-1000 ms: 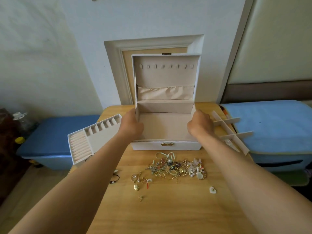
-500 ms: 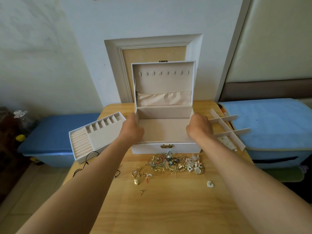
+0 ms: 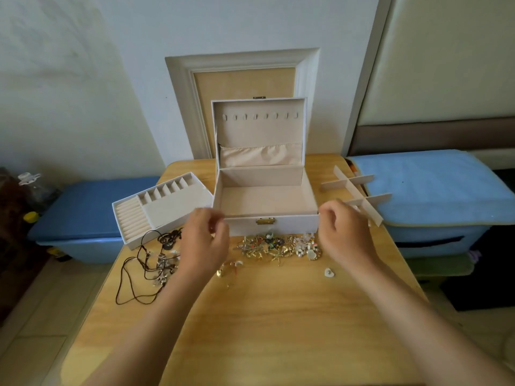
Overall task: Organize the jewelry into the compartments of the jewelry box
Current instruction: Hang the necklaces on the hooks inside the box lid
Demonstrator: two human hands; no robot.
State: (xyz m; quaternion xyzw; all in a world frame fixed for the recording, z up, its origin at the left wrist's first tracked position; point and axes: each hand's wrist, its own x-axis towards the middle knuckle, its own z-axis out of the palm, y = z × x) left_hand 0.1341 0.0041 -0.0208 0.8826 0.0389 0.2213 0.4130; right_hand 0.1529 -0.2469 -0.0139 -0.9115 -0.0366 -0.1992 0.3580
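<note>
Well, nearest to me on the wooden table [image 3: 278, 330] lies a small white heart charm [image 3: 329, 273], on the right. A little farther, a tangle of gold and coloured jewelry [image 3: 278, 247] sits just in front of the jewelry box [image 3: 292, 224], between my two hands. Dark cord necklaces [image 3: 145, 263] sprawl to the left. My left hand [image 3: 204, 243] is at the box's near left corner and my right hand [image 3: 344, 235] at its near right corner. The fingers of both are curled, but blur keeps me from telling whether they grip the box. The box stands open and bare inside, lid [image 3: 259, 129] upright. A ring tray [image 3: 167, 207] lies left of it and a divider grid [image 3: 354, 190] right.
</note>
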